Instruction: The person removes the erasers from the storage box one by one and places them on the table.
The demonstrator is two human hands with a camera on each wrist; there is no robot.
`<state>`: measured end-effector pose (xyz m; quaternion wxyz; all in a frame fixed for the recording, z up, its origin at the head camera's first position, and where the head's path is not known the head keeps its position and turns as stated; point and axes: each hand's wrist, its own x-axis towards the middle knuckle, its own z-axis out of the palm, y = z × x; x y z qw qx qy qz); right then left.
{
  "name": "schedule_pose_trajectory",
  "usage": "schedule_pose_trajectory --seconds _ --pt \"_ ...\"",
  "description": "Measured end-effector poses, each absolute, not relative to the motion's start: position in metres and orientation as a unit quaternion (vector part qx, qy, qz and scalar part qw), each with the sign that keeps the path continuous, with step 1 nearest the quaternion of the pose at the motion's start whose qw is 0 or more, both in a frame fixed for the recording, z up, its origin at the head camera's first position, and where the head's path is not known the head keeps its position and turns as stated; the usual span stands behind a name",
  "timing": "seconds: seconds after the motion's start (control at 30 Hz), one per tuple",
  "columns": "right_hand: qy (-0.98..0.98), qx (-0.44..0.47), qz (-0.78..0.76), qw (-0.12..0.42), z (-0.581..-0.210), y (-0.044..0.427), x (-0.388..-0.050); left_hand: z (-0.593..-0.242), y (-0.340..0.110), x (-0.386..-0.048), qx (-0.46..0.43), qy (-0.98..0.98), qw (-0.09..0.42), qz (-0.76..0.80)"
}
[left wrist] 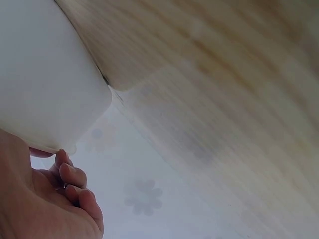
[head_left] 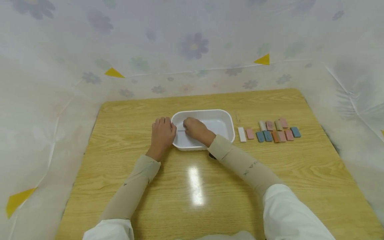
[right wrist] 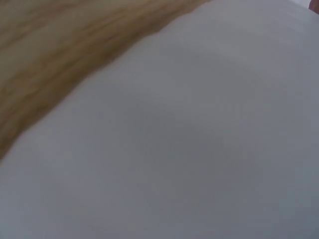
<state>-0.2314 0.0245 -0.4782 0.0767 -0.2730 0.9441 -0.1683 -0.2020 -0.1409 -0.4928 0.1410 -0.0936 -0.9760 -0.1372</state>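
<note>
A white rectangular tray (head_left: 203,148) with rounded corners stands on the wooden table. At its left end, my left hand (head_left: 163,134) pinches the rim; the left wrist view shows the thumb and curled fingers of this left hand (left wrist: 55,199) at the tray's edge (left wrist: 75,99). My right hand (head_left: 196,129) is down inside the tray, its fingers curled near the left side. Beside those fingers runs a thin grey line (head_left: 181,130) on the tray floor, too fine to identify. Whatever the right fingers may hold is hidden. Mostly the white tray surface (right wrist: 174,139) fills the right wrist view.
Right of the tray lie a white block (head_left: 241,134) and a pink block (head_left: 250,134). Further right are several small blocks, among them a blue one (head_left: 295,132) and an orange one (head_left: 275,137). A pale flowered sheet (head_left: 192,80) borders the table (head_left: 180,186).
</note>
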Motion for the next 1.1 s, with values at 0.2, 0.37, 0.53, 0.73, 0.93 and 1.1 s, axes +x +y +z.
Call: schedule_pose_trajectory --seconds 0.2,0.37,0.53,0.73,0.93,1.1 --pt "0.95 -0.238 -0.177 0.095 -0.483 0.03 -0.236 -0.492 -0.135 -0.205 -0.104 -0.975 0.144 -0.13" --pt "0.942 -0.244 -0.202 0.107 -0.479 0.03 -0.235 -0.491 -0.135 -0.204 -0.098 -0.975 0.155 -0.124" --pt "0.948 -0.227 -0.202 0.099 -0.471 0.034 -0.232 -0.493 -0.136 -0.202 -0.097 -0.976 0.147 -0.129" --pt "0.947 -0.209 -0.233 0.075 -0.452 0.042 -0.227 -0.493 -0.138 -0.201 -0.093 -0.977 0.142 -0.132" --pt "0.934 -0.193 -0.295 0.059 -0.424 0.054 -0.217 -0.491 -0.139 -0.2 -0.091 -0.977 0.136 -0.139" --pt "0.924 -0.18 -0.334 0.039 -0.404 0.063 -0.21 -0.49 -0.14 -0.199 -0.08 -0.977 0.135 -0.145"
